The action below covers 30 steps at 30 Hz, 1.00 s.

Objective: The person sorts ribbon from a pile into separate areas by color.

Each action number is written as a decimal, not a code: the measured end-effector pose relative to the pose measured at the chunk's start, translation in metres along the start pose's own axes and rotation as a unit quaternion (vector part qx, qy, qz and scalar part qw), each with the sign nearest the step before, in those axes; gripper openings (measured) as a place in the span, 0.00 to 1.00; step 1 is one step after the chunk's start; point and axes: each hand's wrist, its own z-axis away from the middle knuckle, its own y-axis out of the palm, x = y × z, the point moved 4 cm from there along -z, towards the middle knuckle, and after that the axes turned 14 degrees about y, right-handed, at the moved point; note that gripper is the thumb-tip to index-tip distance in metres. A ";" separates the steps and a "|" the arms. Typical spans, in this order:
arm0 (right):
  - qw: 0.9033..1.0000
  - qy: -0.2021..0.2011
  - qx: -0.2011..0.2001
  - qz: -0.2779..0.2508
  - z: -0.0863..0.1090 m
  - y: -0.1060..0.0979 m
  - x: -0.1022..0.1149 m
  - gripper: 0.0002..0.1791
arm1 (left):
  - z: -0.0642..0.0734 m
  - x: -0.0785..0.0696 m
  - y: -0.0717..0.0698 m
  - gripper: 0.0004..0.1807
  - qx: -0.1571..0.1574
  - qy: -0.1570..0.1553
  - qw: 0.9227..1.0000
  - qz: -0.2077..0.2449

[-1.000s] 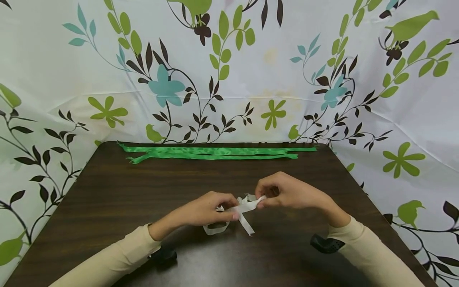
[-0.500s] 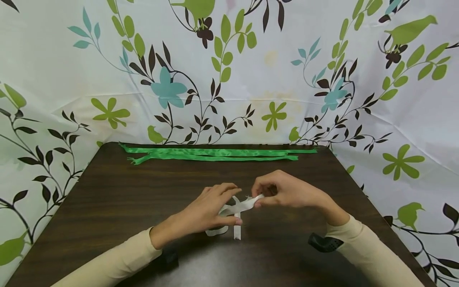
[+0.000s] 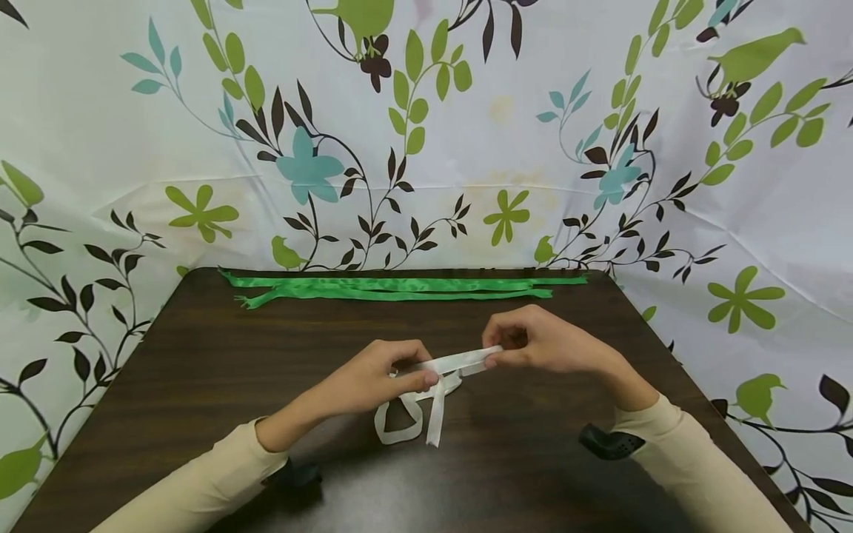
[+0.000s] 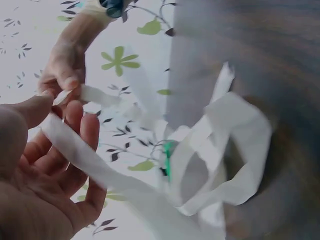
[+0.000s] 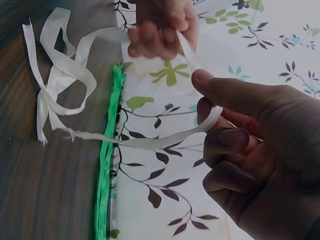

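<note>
A white ribbon (image 3: 460, 362) stretches between the two hands over the middle of the dark table. The left hand (image 3: 373, 377) pinches it between thumb and fingers. The right hand (image 3: 543, 337) holds another point of it between thumb and index finger, and in the right wrist view the ribbon (image 5: 160, 141) sags in a curve from that pinch. Loose loops of the same white ribbon (image 4: 245, 125) lie in a tangle on the table, seen in the left wrist view. One frayed tail hangs below the left fingers.
Several green ribbons (image 3: 400, 286) lie side by side along the far edge of the dark wooden table (image 3: 266, 340). Behind them hangs a white cloth (image 3: 453, 170) printed with leaves, flowers and birds. Dark devices sit under both wrists.
The left fingers spread half a second ago and now pinch the white ribbon again. The right hand has moved slightly right and away, and the stretch between the hands is longer and straighter.
</note>
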 end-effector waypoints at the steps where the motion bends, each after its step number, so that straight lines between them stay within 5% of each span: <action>1: 1.000 0.003 -0.001 -0.002 0.001 -0.002 -0.002 0.07 | 0.000 -0.002 -0.003 0.07 0.001 -0.003 1.000 0.007; 14: 0.997 0.040 -0.043 -0.048 0.017 -0.032 -0.028 0.06 | 0.007 -0.017 -0.056 0.07 -0.029 -0.029 0.998 -0.043; 23: 0.989 0.082 -0.080 -0.093 0.030 -0.050 -0.056 0.06 | 0.010 -0.022 -0.080 0.07 -0.045 -0.050 0.995 -0.069; 30: 0.978 0.124 -0.108 -0.129 0.036 -0.060 -0.085 0.07 | 0.014 -0.010 -0.101 0.09 -0.054 -0.072 0.991 -0.100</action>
